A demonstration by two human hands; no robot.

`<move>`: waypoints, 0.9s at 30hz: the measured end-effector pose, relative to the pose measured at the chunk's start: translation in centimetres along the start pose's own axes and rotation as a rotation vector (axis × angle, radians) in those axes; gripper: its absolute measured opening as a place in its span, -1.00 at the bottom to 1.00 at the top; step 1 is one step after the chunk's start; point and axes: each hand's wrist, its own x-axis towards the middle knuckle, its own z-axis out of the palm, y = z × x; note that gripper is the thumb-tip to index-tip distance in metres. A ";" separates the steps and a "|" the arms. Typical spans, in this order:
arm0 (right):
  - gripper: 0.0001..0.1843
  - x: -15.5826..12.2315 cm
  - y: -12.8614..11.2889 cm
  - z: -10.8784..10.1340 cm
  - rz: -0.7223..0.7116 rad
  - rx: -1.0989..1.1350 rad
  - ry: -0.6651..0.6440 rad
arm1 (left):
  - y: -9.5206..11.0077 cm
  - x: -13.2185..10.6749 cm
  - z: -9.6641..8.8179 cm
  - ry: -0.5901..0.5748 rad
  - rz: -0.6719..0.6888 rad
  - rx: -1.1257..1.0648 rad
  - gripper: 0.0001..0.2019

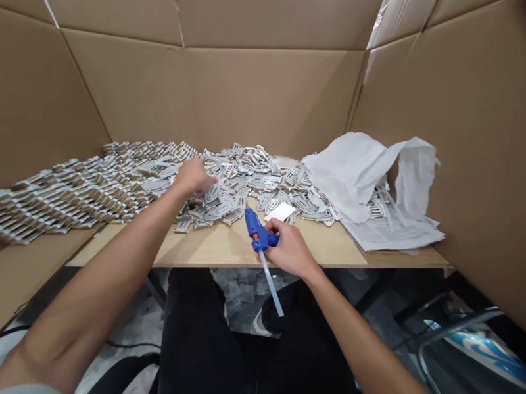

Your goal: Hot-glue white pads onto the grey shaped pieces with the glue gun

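My right hand (291, 246) is wrapped round the handle of a blue glue gun (255, 230), above the table's front edge. A long translucent glue stick (272, 285) sticks out of the gun's back end, and its nozzle points away from me. My left hand (196, 175) reaches into a heap of small grey and white flat pieces (227, 196). Its fingers are curled down among the pieces, and what they pinch, if anything, is hidden. Beside the glue gun's nozzle lies a small white card (280, 212).
Stacked rows of similar pieces (58, 199) fill the left of the wooden table (201, 247). At right, a crumpled white bag (353, 169) holds more pieces. Tall cardboard walls (270, 89) enclose the back and sides. A metal chair frame (423, 358) stands below right.
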 end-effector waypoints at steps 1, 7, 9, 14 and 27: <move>-0.82 0.0 0.0 0.0 0.000 -0.004 0.005 | 0.0 0.2 0.2 -0.015 -0.016 0.034 -0.64; -0.83 0.2 0.3 0.2 -0.007 -0.004 0.013 | 0.5 0.9 1.2 -0.090 0.049 0.269 -0.46; -0.81 0.3 0.5 0.3 -0.004 -0.002 0.008 | 0.7 1.1 1.5 -0.097 0.058 0.335 -0.46; -0.80 0.3 0.6 0.3 -0.006 -0.005 0.014 | 0.1 1.2 1.7 -0.123 0.161 0.380 -0.58; -0.83 0.3 0.3 0.3 0.000 0.010 0.015 | -2.0 1.2 0.0 -0.099 0.348 0.250 -0.71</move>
